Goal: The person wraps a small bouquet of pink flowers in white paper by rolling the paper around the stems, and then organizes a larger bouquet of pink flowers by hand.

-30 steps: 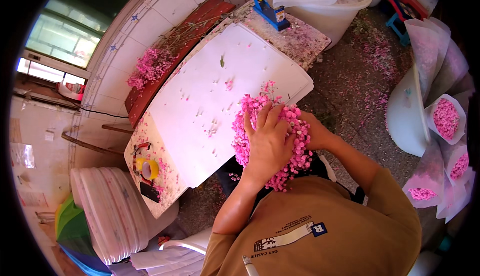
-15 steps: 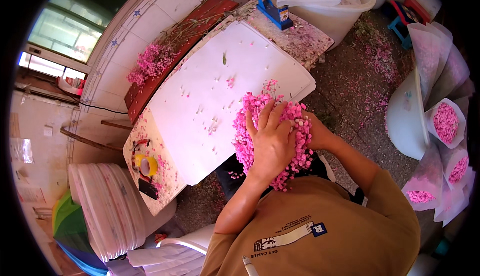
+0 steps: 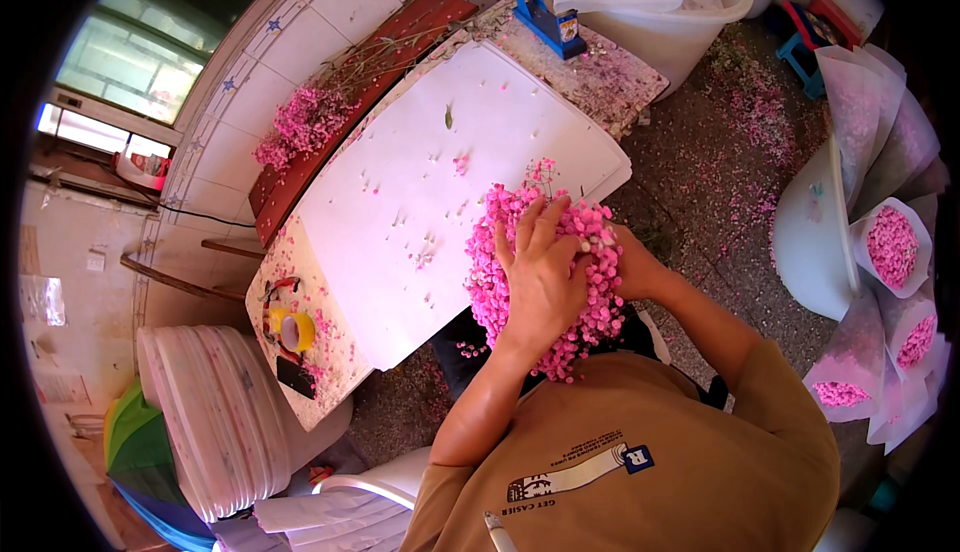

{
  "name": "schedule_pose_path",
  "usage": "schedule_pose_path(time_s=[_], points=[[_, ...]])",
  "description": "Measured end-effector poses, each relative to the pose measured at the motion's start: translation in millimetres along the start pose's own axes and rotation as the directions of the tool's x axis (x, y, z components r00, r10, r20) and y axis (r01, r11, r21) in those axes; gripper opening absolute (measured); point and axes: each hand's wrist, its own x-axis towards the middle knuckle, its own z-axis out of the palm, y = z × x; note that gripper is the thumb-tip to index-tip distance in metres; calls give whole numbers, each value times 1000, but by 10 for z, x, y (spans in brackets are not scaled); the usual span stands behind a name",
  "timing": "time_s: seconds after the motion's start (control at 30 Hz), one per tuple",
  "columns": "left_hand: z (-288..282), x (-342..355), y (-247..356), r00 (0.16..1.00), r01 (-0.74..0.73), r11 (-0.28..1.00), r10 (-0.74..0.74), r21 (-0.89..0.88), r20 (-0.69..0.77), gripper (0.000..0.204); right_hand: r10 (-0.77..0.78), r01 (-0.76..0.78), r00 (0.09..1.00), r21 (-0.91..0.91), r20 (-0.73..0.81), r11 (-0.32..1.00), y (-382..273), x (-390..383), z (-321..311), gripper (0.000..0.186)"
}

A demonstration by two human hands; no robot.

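Note:
A full bunch of pink baby's breath [image 3: 488,252] is held up before my chest, at the near right edge of the stack of white sheets [image 3: 370,282]. On top of the blossoms lies my left hand [image 3: 545,277], its fingers spread among the flower heads. My right hand [image 3: 638,264] is at the right side of the bunch and grips it; its fingertips are hidden behind the flowers, as are the stems. Loose petals and a green leaf [image 3: 449,117] are scattered over the paper.
A blue tape dispenser [image 3: 550,27] stands at the table's far end, a yellow tape roll [image 3: 292,332] at the near left corner. More pink flowers [image 3: 305,127] rest on a red-brown board [image 3: 415,37]. Wrapped bouquets [image 3: 890,245] and a pale bucket [image 3: 815,242] stand at right.
The fingers of my left hand have shifted slightly on the blossoms, and my right hand has moved a little against the bunch. The table looks unchanged.

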Motion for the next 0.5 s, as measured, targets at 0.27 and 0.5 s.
schedule_pose_path(time_s=[0.27, 0.5], points=[[17, -19, -44, 1000, -17, 993, 19, -116, 17, 14, 90, -92, 995, 53, 53, 994, 50, -34, 6, 58], [-94, -123, 77, 993, -101, 986, 107, -132, 41, 15, 71, -71, 997, -13, 13, 997, 143, -51, 38, 65]])
